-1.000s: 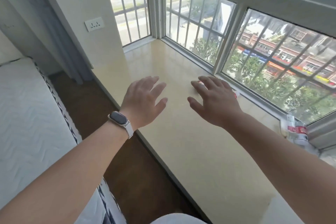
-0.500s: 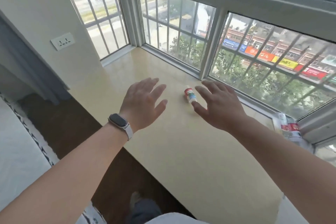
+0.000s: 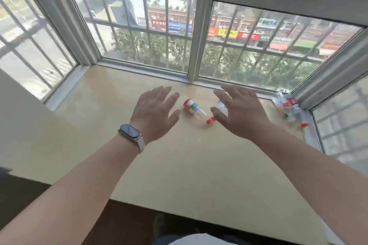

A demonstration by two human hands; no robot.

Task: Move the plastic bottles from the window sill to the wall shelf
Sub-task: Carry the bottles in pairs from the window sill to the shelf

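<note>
A clear plastic bottle (image 3: 194, 110) with a red label and red cap lies on its side on the beige window sill (image 3: 179, 165), between my two hands. A second bottle (image 3: 221, 106) lies right of it, partly hidden behind my right hand. Several more bottles (image 3: 289, 106) are heaped in the sill's right corner, one (image 3: 307, 133) lying along the right frame. My left hand (image 3: 156, 113), with a wristband, hovers open just left of the first bottle. My right hand (image 3: 239, 112) hovers open over the second bottle. Neither hand holds anything.
Barred windows (image 3: 151, 32) enclose the sill at the back and on both sides. The sill's front edge drops to a dark floor (image 3: 29, 201) below. A white wall (image 3: 12, 105) borders the sill on the left.
The view has swung right and closer to the sill. Two bottles now show between my hands, and the corner heap has come into fuller view. Both hands stay open.
</note>
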